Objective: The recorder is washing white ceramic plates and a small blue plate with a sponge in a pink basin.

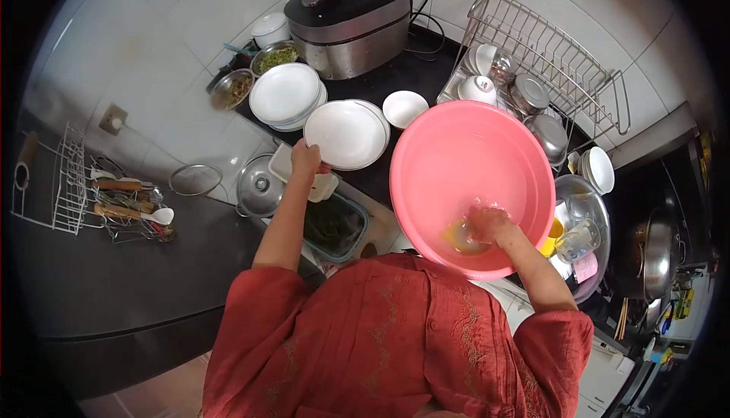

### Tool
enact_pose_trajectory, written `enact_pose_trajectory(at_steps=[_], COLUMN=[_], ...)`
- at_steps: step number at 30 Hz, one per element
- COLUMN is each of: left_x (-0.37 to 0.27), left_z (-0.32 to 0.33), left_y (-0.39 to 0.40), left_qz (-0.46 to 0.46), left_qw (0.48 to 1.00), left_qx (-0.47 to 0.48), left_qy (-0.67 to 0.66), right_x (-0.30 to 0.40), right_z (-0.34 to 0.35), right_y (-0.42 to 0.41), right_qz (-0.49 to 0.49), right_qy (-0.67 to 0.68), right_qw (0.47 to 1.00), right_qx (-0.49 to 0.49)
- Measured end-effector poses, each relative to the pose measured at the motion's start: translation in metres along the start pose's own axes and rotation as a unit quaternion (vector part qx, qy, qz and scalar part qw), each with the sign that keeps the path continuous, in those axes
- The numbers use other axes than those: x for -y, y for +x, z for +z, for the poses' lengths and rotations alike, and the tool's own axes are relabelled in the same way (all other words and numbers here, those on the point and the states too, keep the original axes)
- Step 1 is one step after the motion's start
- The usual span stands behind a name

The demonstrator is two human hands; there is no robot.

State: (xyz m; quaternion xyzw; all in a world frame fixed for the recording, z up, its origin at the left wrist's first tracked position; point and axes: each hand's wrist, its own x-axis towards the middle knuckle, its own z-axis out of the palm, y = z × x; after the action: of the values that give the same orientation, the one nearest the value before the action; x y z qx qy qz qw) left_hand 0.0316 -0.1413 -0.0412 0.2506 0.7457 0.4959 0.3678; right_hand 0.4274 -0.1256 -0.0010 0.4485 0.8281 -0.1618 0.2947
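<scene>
My left hand [308,158] grips the near left rim of a shallow white dish [345,134], which sits on another like it. A stack of similar white dishes [284,93] stands just beyond, and a small white bowl [405,109] is to the right. My right hand [487,224] dips into water in a large pink plastic basin [439,156], low on its near right side. Under those fingers is a blurred yellowish thing [461,238]; splashing hides whether the hand holds it.
Behind the dishes stands a multicooker [351,24]. A wire dish rack [536,36], steel bowls [530,93] and a metal basin [601,247] of cups border the pink basin. Left are food bowls [232,90], a pot lid [259,184] and a lidded glass container [336,227].
</scene>
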Motion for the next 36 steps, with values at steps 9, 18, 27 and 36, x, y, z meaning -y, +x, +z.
enact_pose_trajectory(at_steps=[9, 18, 27, 36], left_x=[-0.026, -0.111, -0.102, -0.067], left_z=[-0.025, 0.008, 0.137, 0.209], left_y=[-0.034, -0.1, -0.124, -0.115], left_qz=[0.014, 0.051, 0.06, -0.114], left_qw=[0.988, 0.95, 0.944, 0.951], left_qx=[-0.069, 0.203, 0.307, 0.288], left_qy=[-0.138, -0.233, 0.105, -0.003], right_x=[-0.021, -0.027, -0.06, 0.012], right_z=[-0.017, 0.023, 0.015, -0.018], right_y=[0.008, 0.035, 0.044, 0.022], right_qz=[0.034, -0.072, 0.172, -0.098], right_qy=[-0.007, 0.044, 0.038, 0.326], right_qw=[0.998, 0.988, 0.973, 0.886], right_qx=[-0.048, -0.128, -0.152, -0.316])
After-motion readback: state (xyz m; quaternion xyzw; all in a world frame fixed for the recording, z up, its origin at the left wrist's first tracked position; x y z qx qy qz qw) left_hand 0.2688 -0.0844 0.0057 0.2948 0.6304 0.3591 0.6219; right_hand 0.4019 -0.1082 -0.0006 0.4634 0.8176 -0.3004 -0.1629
